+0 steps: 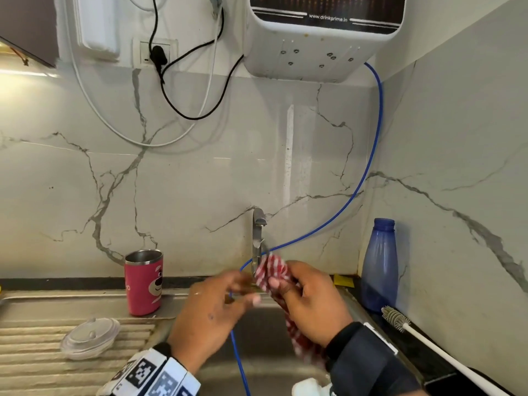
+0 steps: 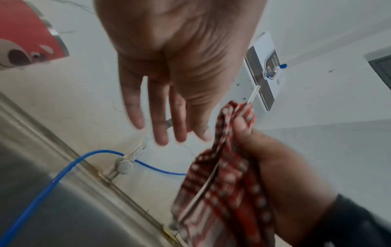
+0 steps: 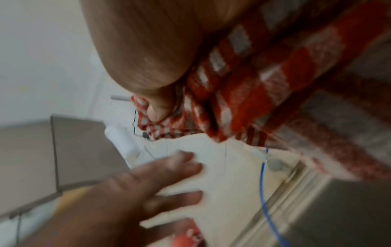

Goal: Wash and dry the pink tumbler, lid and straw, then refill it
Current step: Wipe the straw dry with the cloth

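The pink tumbler (image 1: 144, 281) stands upright with no lid on the steel drainboard (image 1: 34, 315), left of the tap; its side also shows in the left wrist view (image 2: 27, 33). The clear lid (image 1: 90, 337) lies on the drainboard in front of it. Over the sink basin my right hand (image 1: 281, 284) grips a red-and-white checked cloth (image 1: 271, 270) wrapped round the clear straw (image 2: 253, 95), whose tip pokes out above the cloth (image 2: 224, 167). My left hand (image 1: 243, 292) hovers just left of the cloth, its fingers (image 2: 160, 117) straight and holding nothing.
A steel tap (image 1: 258, 238) rises behind the hands, with a blue tube (image 1: 375, 132) running from the wall-mounted water purifier (image 1: 325, 38) down into the sink basin (image 1: 257, 352). At the right stand a blue bottle (image 1: 378, 267) and a white bottle brush (image 1: 400, 320).
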{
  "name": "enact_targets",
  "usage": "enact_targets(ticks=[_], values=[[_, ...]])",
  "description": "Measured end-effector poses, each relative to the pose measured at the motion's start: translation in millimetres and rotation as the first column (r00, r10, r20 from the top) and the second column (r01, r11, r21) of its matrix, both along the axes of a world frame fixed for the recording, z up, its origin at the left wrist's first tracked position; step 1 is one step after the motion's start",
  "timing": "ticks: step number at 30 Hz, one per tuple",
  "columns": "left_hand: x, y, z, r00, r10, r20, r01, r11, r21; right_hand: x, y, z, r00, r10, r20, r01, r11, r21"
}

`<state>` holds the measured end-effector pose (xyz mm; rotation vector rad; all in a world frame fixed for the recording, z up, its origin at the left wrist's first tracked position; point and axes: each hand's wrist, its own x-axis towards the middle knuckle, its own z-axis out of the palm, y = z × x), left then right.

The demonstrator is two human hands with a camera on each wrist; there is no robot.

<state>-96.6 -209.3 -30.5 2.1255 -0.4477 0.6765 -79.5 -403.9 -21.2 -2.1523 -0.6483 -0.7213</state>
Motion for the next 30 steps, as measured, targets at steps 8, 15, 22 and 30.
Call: enact_targets(ticks=[8,15,22,30], values=[[-9.0,6.4,3.3,0.956,0.104,0.273,-0.242,0.806,0.54,3.9,-1.9,-2.4,0.974,-0.155,0.163,0.222,0.782,-0.583],[-3.7,19.4,3.3,0.937,0.192,0.293,-0.321,0.804,0.5,23.2,-15.0,-11.4,0.967,-0.225,0.122,0.255,0.795,-0.55],[-3.4,23.4,8.4,0.976,0.193,0.101,-0.217,0.909,0.357,29.7,-40.7,-9.2,0.917,-0.392,0.065,0.383,0.826,-0.414],[13.0,34.9,-0.8,0.984,0.134,-0.118,-0.096,0.955,0.28,28.5,-44.2,-12.1,0.898,-0.438,0.023,0.415,0.831,-0.371]])
